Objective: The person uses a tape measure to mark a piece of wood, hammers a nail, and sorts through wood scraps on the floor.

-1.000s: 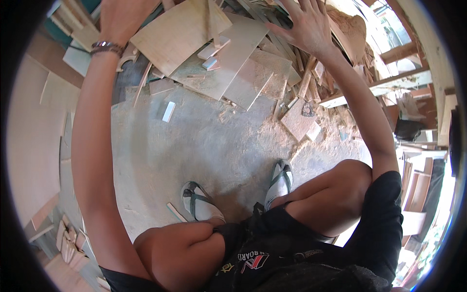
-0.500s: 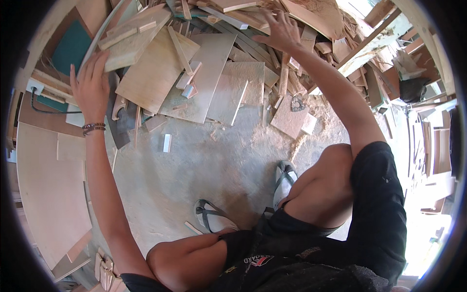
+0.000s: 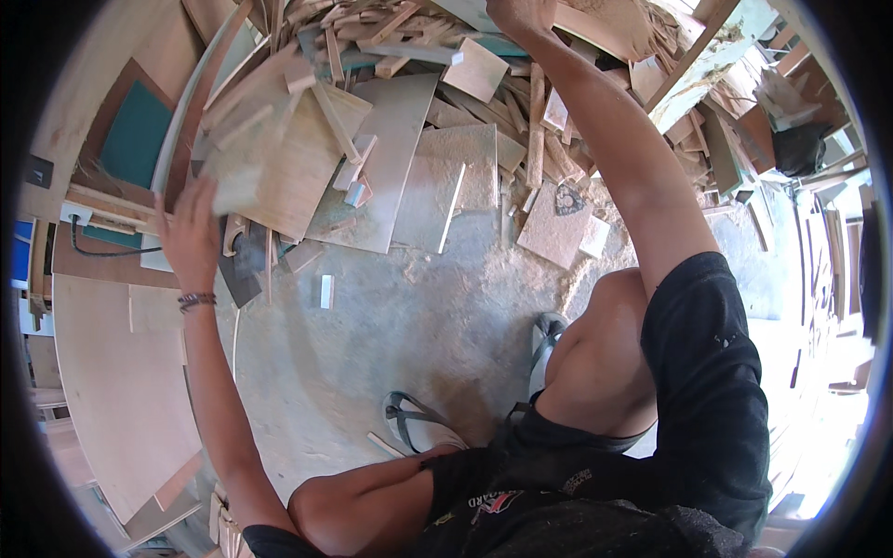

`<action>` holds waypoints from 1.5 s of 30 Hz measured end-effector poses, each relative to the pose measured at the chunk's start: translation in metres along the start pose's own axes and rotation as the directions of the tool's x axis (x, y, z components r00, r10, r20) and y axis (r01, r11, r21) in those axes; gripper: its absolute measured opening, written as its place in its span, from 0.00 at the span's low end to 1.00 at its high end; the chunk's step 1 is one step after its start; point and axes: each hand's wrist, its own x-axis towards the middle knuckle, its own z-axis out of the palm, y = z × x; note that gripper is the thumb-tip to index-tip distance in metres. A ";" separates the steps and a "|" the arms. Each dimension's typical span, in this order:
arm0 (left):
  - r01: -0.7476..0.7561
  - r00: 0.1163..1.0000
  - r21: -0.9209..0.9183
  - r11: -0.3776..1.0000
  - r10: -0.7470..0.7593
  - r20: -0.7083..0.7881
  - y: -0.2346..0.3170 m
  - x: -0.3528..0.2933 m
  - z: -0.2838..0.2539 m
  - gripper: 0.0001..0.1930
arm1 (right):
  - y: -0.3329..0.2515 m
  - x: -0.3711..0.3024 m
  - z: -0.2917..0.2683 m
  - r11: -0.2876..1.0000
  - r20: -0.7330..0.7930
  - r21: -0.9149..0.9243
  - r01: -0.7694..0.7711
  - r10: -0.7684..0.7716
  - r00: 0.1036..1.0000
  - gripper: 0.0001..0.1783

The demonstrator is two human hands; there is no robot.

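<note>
Around flat plywood (image 3: 307, 172) and rough sticks (image 3: 537, 126), holding left hand (image 3: 191, 240) with splayed fingers near a blurred board (image 3: 242, 189), right hand (image 3: 523, 19) farther forward; cannot tell right hand's grip.

Both arms (image 3: 221, 400) stretched forward; left hand (image 3: 193, 237) blurred, fingers (image 3: 196, 200) extended; right hand (image 3: 521, 17) partly cut off at upper edge.

1. The scrap pile (image 3: 476, 71) lies on the floor (image 3: 344, 358), before the person.
2. The left hand (image 3: 191, 228) is at its left side, the right hand (image 3: 523, 15) farther forward.
3. Within the pile, a stick (image 3: 336, 123) lies on a sheet (image 3: 299, 181).
4. A loose block (image 3: 327, 291) lies between the pile and the left sandal (image 3: 400, 409).
5. A panel (image 3: 126, 381) stretches left of the left forearm (image 3: 223, 409).
</note>
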 end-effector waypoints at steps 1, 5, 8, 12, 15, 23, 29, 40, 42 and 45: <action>-0.037 0.997 -0.009 0.999 0.038 0.074 0.006 -0.013 0.004 0.29 | 0.002 0.002 0.000 1.000 -0.003 0.013 -0.020 0.020 1.000 0.16; -0.095 0.976 -0.054 0.994 0.104 0.193 0.034 -0.047 0.014 0.27 | 0.001 -0.005 -0.004 1.000 0.168 0.006 0.020 -0.020 0.986 0.19; -0.088 0.980 -0.073 0.993 0.099 0.171 0.037 -0.047 0.019 0.27 | 0.009 -0.022 0.005 0.988 0.223 -0.063 0.141 -0.123 0.967 0.20; -0.066 0.975 -0.132 0.989 0.092 0.202 0.043 -0.049 0.031 0.29 | 0.031 -0.045 0.018 0.933 0.283 -0.161 0.320 -0.267 0.921 0.22; -0.058 0.974 -0.153 0.987 0.089 0.208 0.040 -0.054 0.029 0.30 | 0.033 -0.067 0.009 0.875 0.319 -0.161 0.457 -0.392 0.863 0.20; 0.021 0.973 -0.237 0.971 0.035 0.229 0.045 -0.063 0.031 0.35 | 0.015 -0.127 -0.007 0.698 0.647 -0.219 0.682 -0.419 0.637 0.24; 0.027 0.967 -0.263 0.964 0.041 0.250 0.063 -0.062 0.043 0.39 | 0.058 -0.167 0.000 0.685 0.728 -0.055 0.727 -0.470 0.498 0.22; -0.041 0.964 -0.142 0.989 0.077 0.255 0.088 -0.065 0.054 0.36 | 0.080 -0.170 -0.004 0.814 0.727 0.111 0.570 -0.458 0.511 0.25; -0.150 0.947 -0.142 0.978 0.184 0.264 0.116 -0.072 0.072 0.33 | 0.086 -0.168 -0.003 0.844 0.763 0.097 0.527 -0.403 0.505 0.26; -0.149 0.880 -0.291 0.945 0.261 0.397 0.176 -0.100 0.088 0.33 | 0.075 -0.168 0.001 0.871 0.825 0.086 0.485 -0.335 0.455 0.28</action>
